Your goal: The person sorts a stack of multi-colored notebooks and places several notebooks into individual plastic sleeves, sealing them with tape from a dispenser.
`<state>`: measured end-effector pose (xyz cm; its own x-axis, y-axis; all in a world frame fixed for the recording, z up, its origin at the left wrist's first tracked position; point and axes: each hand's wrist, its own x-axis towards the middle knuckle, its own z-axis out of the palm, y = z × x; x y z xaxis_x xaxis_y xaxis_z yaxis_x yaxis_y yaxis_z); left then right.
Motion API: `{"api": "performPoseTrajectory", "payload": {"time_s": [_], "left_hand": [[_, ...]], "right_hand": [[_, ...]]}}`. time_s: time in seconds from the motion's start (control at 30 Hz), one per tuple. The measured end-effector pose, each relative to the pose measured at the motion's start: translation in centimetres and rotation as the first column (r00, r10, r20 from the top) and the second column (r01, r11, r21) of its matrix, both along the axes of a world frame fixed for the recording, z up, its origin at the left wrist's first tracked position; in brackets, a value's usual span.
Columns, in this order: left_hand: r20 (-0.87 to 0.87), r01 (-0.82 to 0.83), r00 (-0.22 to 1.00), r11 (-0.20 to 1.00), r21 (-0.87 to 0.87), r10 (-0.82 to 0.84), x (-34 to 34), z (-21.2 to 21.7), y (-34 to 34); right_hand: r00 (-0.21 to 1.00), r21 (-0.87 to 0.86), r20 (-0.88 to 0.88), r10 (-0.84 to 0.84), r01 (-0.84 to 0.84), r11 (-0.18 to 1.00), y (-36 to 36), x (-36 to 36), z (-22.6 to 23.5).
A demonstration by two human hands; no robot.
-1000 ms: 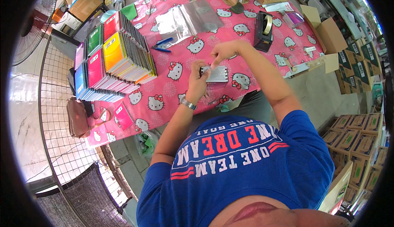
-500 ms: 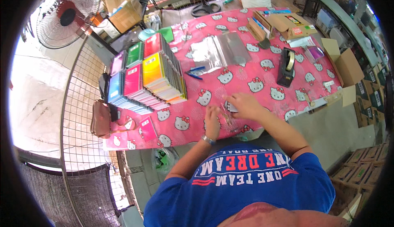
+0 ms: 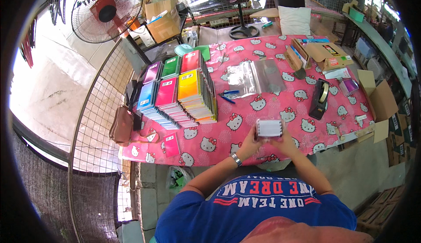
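Observation:
Both hands hold a small clear-wrapped pack of notebooks (image 3: pixel 269 128) above the near edge of a table with a pink cartoon-cat cloth (image 3: pixel 245 111). My left hand (image 3: pixel 250 144) grips the pack's lower left side; a metal watch sits on that wrist. My right hand (image 3: pixel 285 143) grips its lower right side. The pack shows a white face with a dark spiral edge.
Stacks of coloured spiral notebooks (image 3: pixel 177 96) fill the table's left part. Clear plastic bags (image 3: pixel 254 77) and a blue pen (image 3: pixel 227 97) lie in the middle, a black tape dispenser (image 3: pixel 319 98) to the right, open cardboard boxes (image 3: pixel 322 54) behind. A wire mesh panel (image 3: pixel 101 111) and a fan (image 3: pixel 105 10) stand at left.
The view has tilted up and pulled back from the table. Both hands have come together and lifted the pack off the cloth, holding it squarely in front of me.

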<state>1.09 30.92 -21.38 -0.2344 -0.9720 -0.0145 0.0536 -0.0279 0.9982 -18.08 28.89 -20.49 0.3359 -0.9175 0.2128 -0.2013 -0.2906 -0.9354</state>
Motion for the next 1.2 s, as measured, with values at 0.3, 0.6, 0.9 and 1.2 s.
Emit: {"api": "performPoseTrajectory", "payload": {"time_s": [0.3,0.6,0.9,1.2], "left_hand": [[-0.092,-0.114,0.989,0.992,0.052,0.118,-2.4,1.7,-0.1],[0.346,-0.229,0.889,0.946,-0.230,0.299,0.1,7.8,-0.9],[0.748,0.347,0.562,0.720,-0.601,0.354,-0.6,10.5,1.2],[0.441,-0.012,0.794,0.735,-0.678,0.420,1.6,8.1,2.3]], "right_hand": [[0.923,0.192,0.362,-0.130,0.063,0.979,0.7,-0.3,0.6],[0.895,-0.238,-0.089,-0.436,0.406,0.882,-0.5,-1.3,11.4],[0.998,-0.086,-0.003,-0.062,0.061,0.994,2.0,-2.4,4.5],[0.892,-0.280,-0.433,0.126,-0.266,0.922,0.8,-1.8,4.0]]}}
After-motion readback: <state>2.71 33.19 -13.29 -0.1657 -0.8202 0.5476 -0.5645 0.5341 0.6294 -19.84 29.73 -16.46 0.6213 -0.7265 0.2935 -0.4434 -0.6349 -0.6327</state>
